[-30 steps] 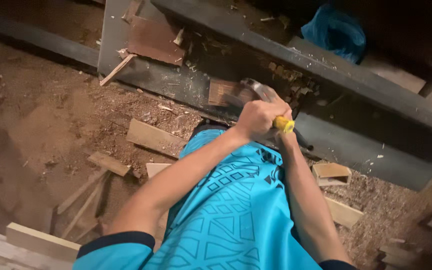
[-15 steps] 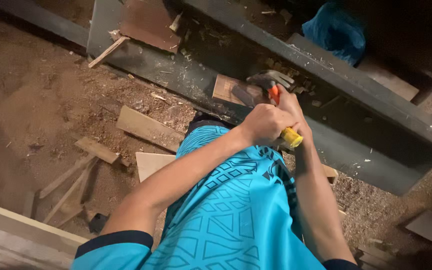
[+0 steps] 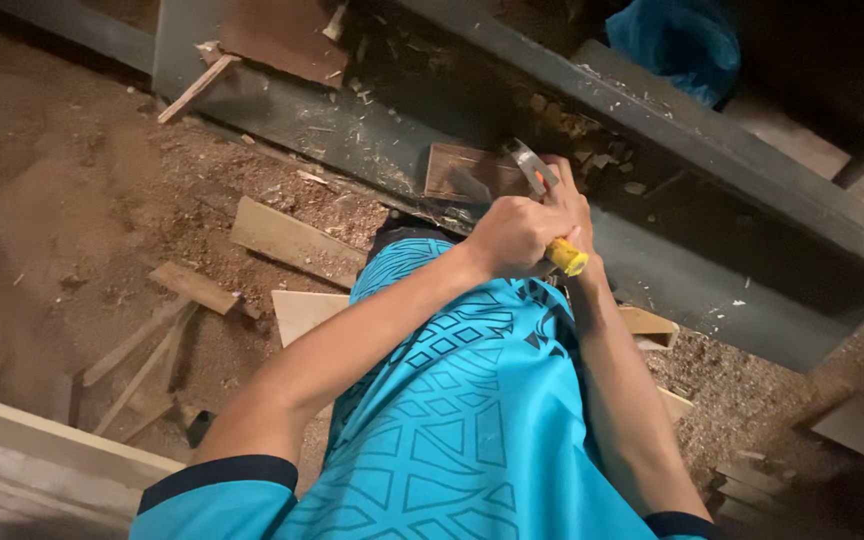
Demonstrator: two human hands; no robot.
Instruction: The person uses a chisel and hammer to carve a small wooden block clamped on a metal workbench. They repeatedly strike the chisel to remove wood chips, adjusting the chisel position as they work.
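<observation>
Both hands closed on one yellow-handled chisel point(image 3: 549, 215): left hand point(image 3: 517, 235) clenched around the handle, right hand point(image 3: 564, 195) grasping nearer the blade, tip against a small wood block point(image 3: 467, 175) on the dark beam point(image 3: 652, 275). Risk: blade skidding off the block toward the fingers.

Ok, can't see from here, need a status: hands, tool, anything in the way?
Left hand shut on yellow-handled hammer, head at small wood block. Right hand steadying beside the head, grip unclear. Wood chips heaped next to the block on grey beam.
</observation>
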